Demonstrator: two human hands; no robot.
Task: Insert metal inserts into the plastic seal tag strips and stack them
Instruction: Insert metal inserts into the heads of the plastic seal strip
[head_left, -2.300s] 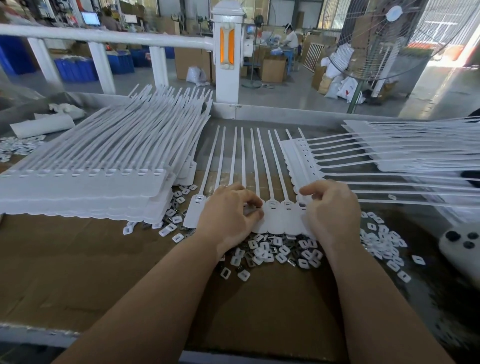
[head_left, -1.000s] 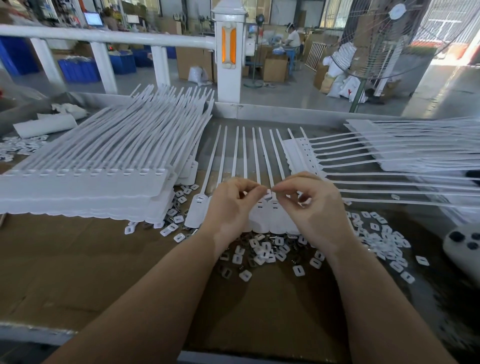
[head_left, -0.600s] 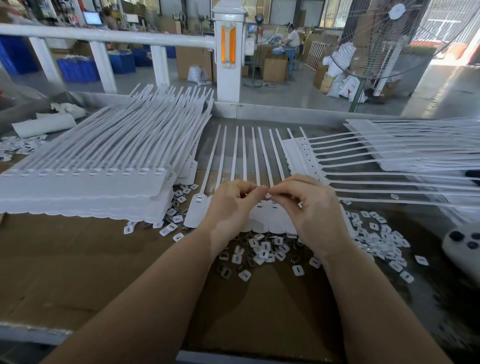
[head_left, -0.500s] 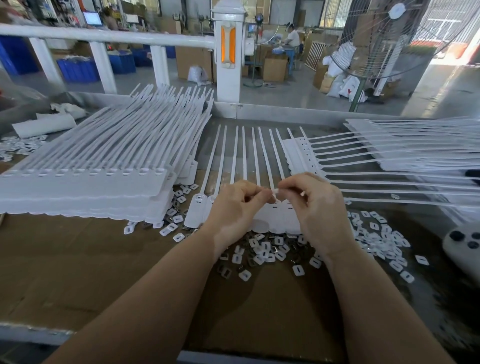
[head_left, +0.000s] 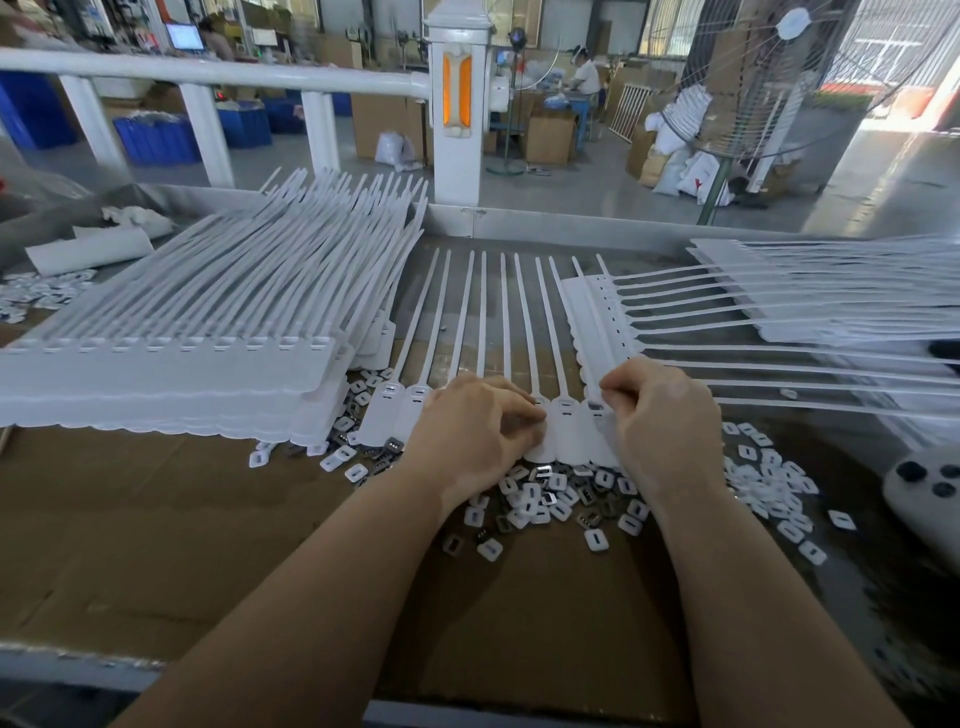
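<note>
Left hand (head_left: 470, 426): grip curled, fingertips pressing the tag strip (head_left: 563, 426)
Right hand (head_left: 662, 415): grip pinching the strip's right end
Strip: flat on table (head_left: 156, 545), between two stacks
Inserts (head_left: 540, 501): loose pile just below

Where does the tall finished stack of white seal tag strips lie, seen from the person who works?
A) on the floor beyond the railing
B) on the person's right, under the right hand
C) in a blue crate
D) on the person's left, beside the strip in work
D: the tall stack of strips lies on the cardboard to the left of the strip in work, on which both the left hand and right hand are busy.
</note>
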